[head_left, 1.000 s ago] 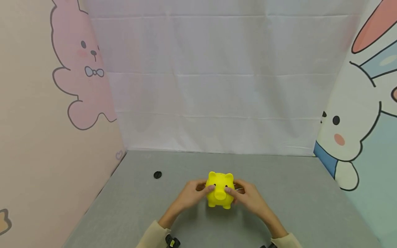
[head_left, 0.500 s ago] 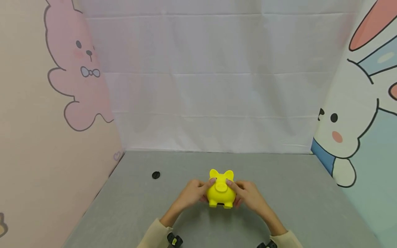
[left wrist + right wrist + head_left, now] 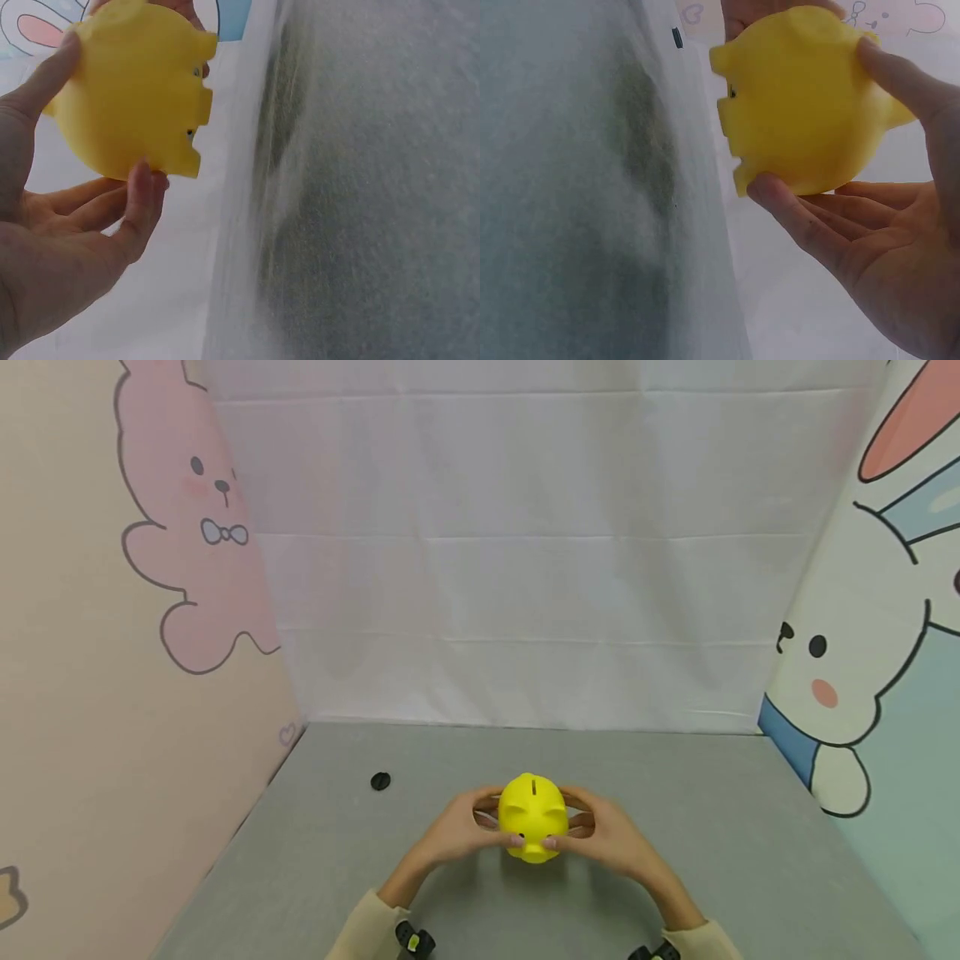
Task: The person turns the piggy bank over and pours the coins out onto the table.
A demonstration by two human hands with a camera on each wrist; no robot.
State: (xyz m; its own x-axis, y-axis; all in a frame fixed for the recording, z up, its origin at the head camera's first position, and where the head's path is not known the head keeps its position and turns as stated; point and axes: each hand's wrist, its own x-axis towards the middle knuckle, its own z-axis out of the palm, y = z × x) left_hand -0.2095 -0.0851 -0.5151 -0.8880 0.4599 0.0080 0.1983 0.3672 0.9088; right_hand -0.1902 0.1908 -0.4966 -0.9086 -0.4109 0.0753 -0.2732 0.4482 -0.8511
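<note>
Between my two hands is a yellow piggy bank (image 3: 533, 814), tipped forward so that the dark coin slot (image 3: 533, 787) on its back shows in the head view. My left hand (image 3: 463, 827) grips one side of it, thumb by the face and fingers farther back. The other side is held the same way by my right hand (image 3: 617, 835). Both wrist views show the piggy bank (image 3: 135, 90) raised off the table, its feet toward the tabletop. A small round black disc (image 3: 380, 781), apart from both hands, lies on the table to the left.
The grey table (image 3: 675, 793) runs back to a white cloth (image 3: 525, 568). Side walls with cartoon animals, a pink one (image 3: 198, 560) and a white rabbit (image 3: 847, 660), border it left and right. Dark devices (image 3: 415, 941) are strapped at the wrists.
The piggy bank first tilted back, lifting its snout and showing a dark spot underneath, then tipped forward so its slot shows. Both hands kept hold and turned with it. The black disc stayed put.
</note>
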